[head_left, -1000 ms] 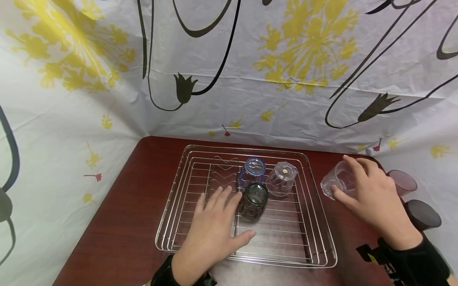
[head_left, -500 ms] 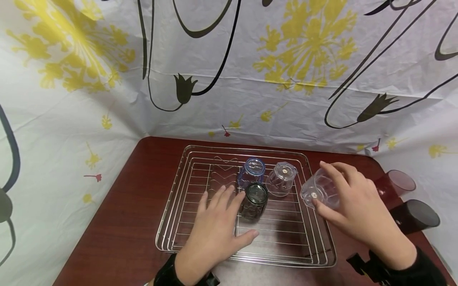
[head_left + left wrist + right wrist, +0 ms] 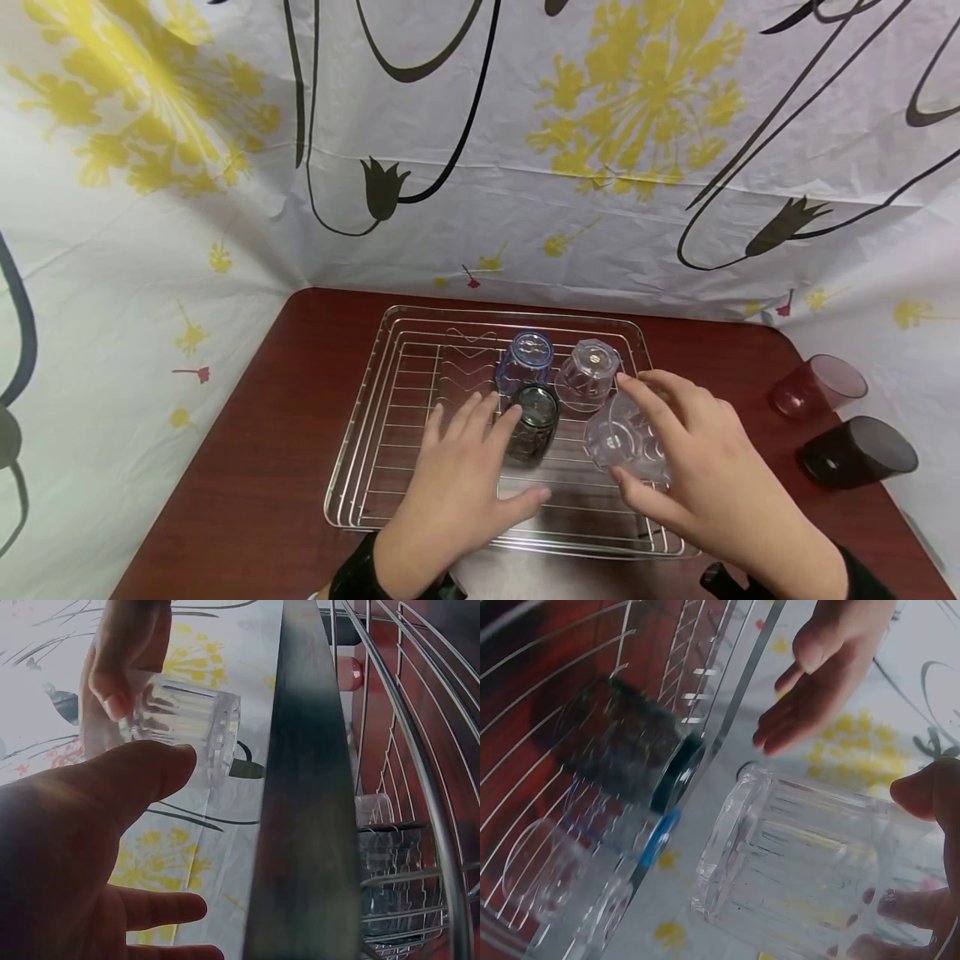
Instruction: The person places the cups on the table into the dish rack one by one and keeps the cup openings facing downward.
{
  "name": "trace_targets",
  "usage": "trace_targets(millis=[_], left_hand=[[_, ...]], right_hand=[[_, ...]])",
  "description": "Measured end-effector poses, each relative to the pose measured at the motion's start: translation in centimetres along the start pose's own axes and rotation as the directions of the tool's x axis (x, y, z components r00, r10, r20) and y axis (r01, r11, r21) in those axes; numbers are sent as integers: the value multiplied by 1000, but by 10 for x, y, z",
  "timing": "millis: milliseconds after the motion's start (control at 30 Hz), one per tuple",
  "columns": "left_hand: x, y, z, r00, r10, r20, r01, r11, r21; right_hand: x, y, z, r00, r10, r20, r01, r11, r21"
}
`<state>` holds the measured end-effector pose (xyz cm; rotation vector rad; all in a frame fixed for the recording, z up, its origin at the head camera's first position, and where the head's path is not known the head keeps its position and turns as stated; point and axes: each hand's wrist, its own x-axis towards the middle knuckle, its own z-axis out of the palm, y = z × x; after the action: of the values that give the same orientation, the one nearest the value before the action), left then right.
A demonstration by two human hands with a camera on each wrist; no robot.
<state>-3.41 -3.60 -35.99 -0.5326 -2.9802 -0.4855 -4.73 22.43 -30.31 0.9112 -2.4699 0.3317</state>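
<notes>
- Red-brown counter point(image 3: 262, 450), wire rack point(image 3: 517, 313) on it.
- Left hand point(image 3: 453, 483) near, fingers spread, grips nothing.
- Right hand point(image 3: 705, 467) clamps clear glass point(image 3: 618, 437) over rack's right side, mouth end gripped, likely keeping base free.
- Right: black glass point(image 3: 836, 454), pink glass point(image 3: 802, 392), mouth-up, no contents visible.
- Rack contains smoky glass point(image 3: 534, 425), faceted glass point(image 3: 588, 375), blue glass point(image 3: 525, 362): mouth-down, likely draining.
</notes>
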Motion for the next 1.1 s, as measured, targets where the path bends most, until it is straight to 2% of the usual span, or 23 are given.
trace_targets(millis=[133, 300, 633, 1100], left_hand=[[1, 2, 1, 1000, 14, 5, -14, 1000, 3], [1, 3, 3, 999, 36, 4, -36, 999, 6], [0, 5, 8, 997, 77, -11, -76, 997, 16], [1, 8, 8, 988, 151, -29, -150, 988, 27]], right_hand=[[0, -9, 1, 999, -10, 33, 9, 1000, 23], [-2, -20, 5, 999, -42, 29, 41, 998, 43], [0, -37, 10, 989, -133, -61, 137, 989, 55], [3, -42, 13, 979, -191, -74, 198, 975, 101]])
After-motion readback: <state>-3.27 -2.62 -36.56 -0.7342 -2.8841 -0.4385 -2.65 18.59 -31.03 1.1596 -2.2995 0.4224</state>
